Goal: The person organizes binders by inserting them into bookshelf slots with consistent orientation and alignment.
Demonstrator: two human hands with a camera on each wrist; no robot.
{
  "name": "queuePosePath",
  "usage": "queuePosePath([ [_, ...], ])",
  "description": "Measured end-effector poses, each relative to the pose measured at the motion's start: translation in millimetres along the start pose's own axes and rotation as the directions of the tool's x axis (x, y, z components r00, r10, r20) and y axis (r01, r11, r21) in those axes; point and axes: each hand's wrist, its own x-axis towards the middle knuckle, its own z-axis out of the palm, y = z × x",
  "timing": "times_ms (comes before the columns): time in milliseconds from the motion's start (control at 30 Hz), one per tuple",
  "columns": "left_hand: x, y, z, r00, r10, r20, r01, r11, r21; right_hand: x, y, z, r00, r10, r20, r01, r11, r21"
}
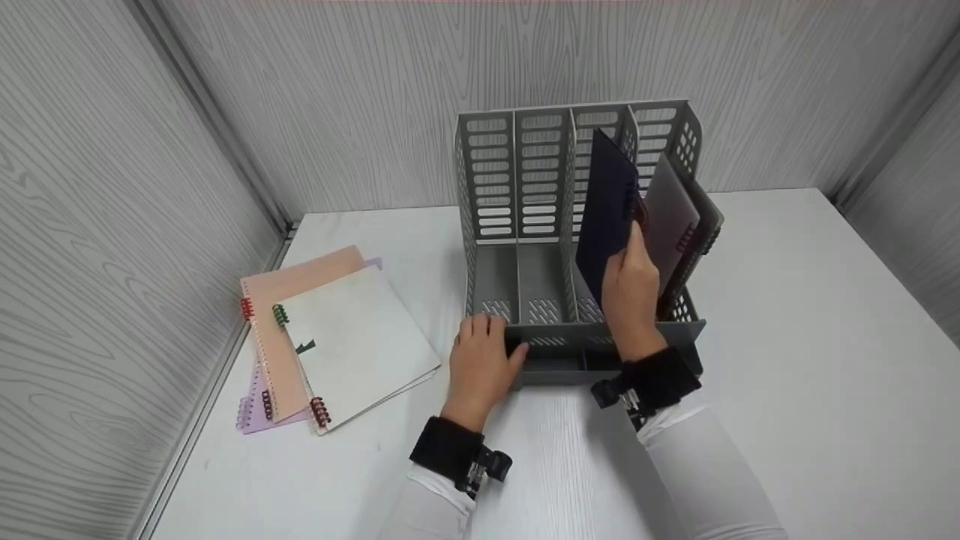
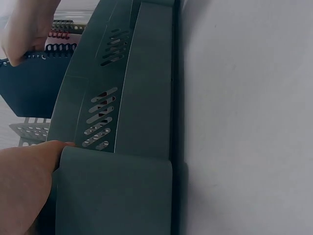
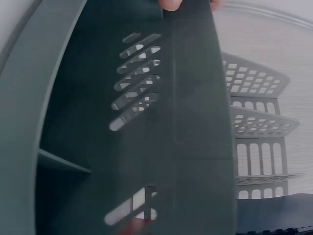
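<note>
A grey file organizer [image 1: 555,328] with several upright compartments stands on the white table. My right hand [image 1: 631,289] holds a dark blue spiral-bound notebook [image 1: 606,210] by its coil edge, tilted at the organizer's right half. Just right of it, a greyish notebook [image 1: 670,202] and a darker one [image 1: 705,214] lean in the rightmost compartment. My left hand [image 1: 480,364] grips the organizer's front left corner; its fingertips [image 3: 171,4] lie on both sides of the front panel in the right wrist view. Part of the blue notebook [image 2: 36,81] shows in the left wrist view.
Left of the organizer lies a loose pile: a white-covered notebook [image 1: 360,337] on top, a peach one [image 1: 262,315] beneath, and a purple one [image 1: 259,420] lowest. Thin dividers [image 1: 517,285] separate the compartments. Wood-grain panels [image 1: 337,90] enclose the table at back and sides.
</note>
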Motion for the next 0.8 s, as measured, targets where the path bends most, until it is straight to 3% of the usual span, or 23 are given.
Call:
queuePosePath([
  [233, 1.2, 0.2, 0.1, 1.000, -0.001, 0.027, 0.001, 1.000, 0.003, -0.7, 8, 11, 0.999, 0.034, 0.016, -0.034, 0.999, -0.015],
  [533, 1.3, -0.5, -0.2, 1.000, -0.003, 0.020, 0.003, 1.000, -0.009, -0.4, 14, 24, 0.991, 0.116, 0.070, -0.114, 0.993, -0.034],
  [800, 0.7, -1.6, 0.2, 1.000, -0.005, 0.009, 0.005, 1.000, -0.010, -4.7, 18, 40, 0.988, 0.113, 0.103, -0.107, 0.992, -0.062],
])
